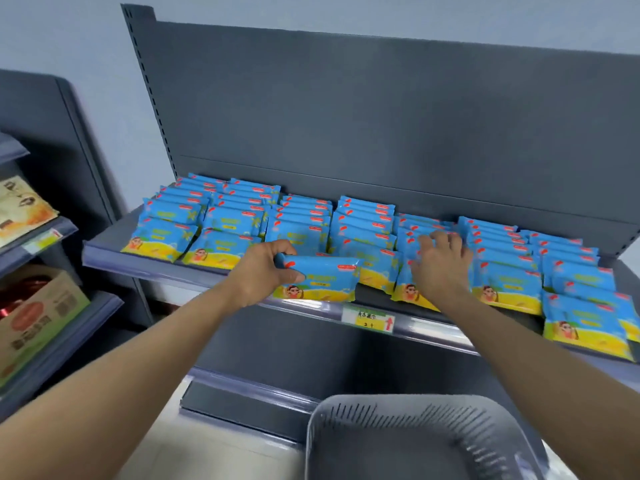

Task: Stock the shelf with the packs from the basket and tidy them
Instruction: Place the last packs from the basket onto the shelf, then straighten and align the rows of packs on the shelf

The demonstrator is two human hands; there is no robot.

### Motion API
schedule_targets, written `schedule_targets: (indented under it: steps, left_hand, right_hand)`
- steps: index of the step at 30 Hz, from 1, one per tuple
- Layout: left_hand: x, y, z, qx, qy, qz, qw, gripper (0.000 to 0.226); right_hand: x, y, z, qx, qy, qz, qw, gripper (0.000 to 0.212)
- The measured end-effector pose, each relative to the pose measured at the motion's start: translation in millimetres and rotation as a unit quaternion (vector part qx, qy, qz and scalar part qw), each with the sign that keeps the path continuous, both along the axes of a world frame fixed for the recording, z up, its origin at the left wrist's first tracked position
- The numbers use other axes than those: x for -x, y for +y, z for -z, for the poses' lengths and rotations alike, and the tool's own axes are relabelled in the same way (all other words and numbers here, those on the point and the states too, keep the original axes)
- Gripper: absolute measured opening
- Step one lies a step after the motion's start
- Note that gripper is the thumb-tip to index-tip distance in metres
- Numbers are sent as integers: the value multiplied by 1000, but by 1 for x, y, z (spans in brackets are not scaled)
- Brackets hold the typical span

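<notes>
Grey back panel point(381, 116) fills the upper centre and right of the frame. Shelf point(138, 266) runs across mid-frame, sloping down to the right. Rows of blue-and-yellow packs point(304, 220) lie on it in overlapping columns from left to right edge. Grey slotted basket point(346, 407) sits at lower right, below the shelf. Cardboard box point(38, 317) stands on a neighbouring rack at left. Left hand point(256, 271), centre frame, grips one pack point(325, 277) by its left end, held at the shelf's front edge. Right hand point(440, 265) is released, fingers spread, resting on the packs right of centre. Price label point(369, 317) is fixed to the front rail below the held pack.
</notes>
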State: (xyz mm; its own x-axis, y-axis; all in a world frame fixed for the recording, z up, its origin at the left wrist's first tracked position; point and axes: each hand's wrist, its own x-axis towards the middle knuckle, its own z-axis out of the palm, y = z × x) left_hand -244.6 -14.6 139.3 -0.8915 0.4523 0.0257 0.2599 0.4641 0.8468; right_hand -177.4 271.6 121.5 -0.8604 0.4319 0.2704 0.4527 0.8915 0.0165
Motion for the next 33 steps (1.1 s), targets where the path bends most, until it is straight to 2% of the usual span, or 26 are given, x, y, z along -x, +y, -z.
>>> schedule_targets:
  steps: [7, 12, 16, 20, 26, 33]
  left_hand:
    - [62, -37, 2, 24, -16, 44, 999, 19]
    - [85, -24, 10, 53, 6, 64, 997, 47]
    - [99, -13, 13, 105, 48, 81, 990, 51]
    - [117, -13, 17, 162, 32, 86, 982, 55]
    - [129, -22, 21, 245, 130, 91, 956, 62]
    - [145, -55, 8, 189, 137, 54, 971, 55]
  right_hand:
    - [17, -83, -11, 83, 68, -2, 994, 42]
    - [17, -100, -23, 94, 56, 3, 994, 40]
    - [27, -112, -27, 103, 61, -9, 993, 37]
    - [40, -124, -22, 107, 61, -33, 992, 34]
    - [82, -136, -26, 132, 58, -76, 987, 34]
    - [139, -156, -28, 153, 62, -152, 975, 33]
